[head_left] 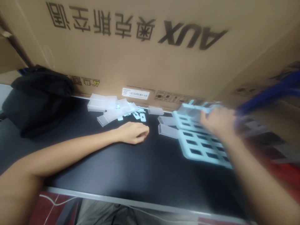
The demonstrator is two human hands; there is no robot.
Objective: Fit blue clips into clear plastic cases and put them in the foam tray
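Observation:
My left hand (134, 132) rests on the black tabletop (140, 168) with its fingers curled into a loose fist; nothing shows in it. Just beyond it lie small light-blue plastic tags (142, 117) with slots and a pile of translucent plastic sleeves (103, 103). On the right, my right hand (219, 120) is smeared by motion over the far part of a light-blue plastic grid rack (199, 143). Its thumb sticks out, but the other fingers are unclear, so whether it holds anything cannot be made out. More translucent sleeves (168, 130) lie against the rack's left edge.
A large cardboard box (140, 62) with printed lettering stands like a wall along the back. A black cloth bag (37, 100) sits at the left. Something blue and blurred (269, 90) crosses the right side. The table's pale front edge (117, 198) runs near my lap.

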